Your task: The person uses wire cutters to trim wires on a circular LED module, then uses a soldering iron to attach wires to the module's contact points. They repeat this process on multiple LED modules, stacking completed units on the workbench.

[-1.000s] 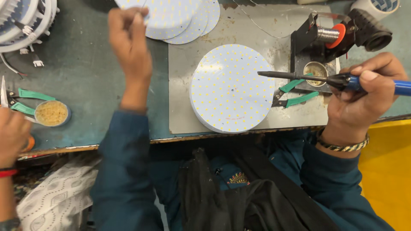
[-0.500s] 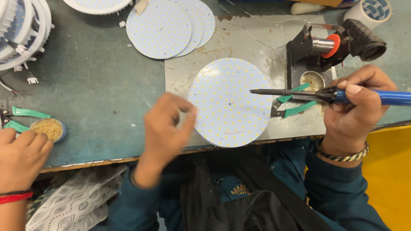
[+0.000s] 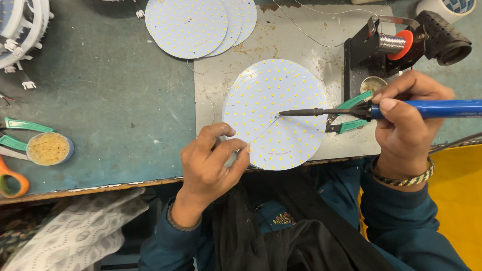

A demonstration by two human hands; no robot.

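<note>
Round LED board [image 3: 275, 114]: lying on grey metal plate [image 3: 221, 75] on bench, one.
Left hand [image 3: 213, 163]: fingers pinching solder wire [image 3: 265, 128], one strand.
Right hand [image 3: 406, 125]: fingers wrapping soldering iron [image 3: 351, 110], one.
Spare LED boards [image 3: 201, 25]: three stacked.
Risk: iron tip slipping, bridging adjacent LEDs; thin wire bending away; fingers sitting near heat.

the bench [image 3: 110, 100] has a worn green top with a chipped front edge. a grey metal sheet [image 3: 281, 30] lies on its right part. on the sheet are a round white board [image 3: 271, 100] and a black stand [image 3: 361, 55]. a stack of round boards [image 3: 191, 25] lies behind, a small cup [image 3: 49, 149] at the left.
</note>
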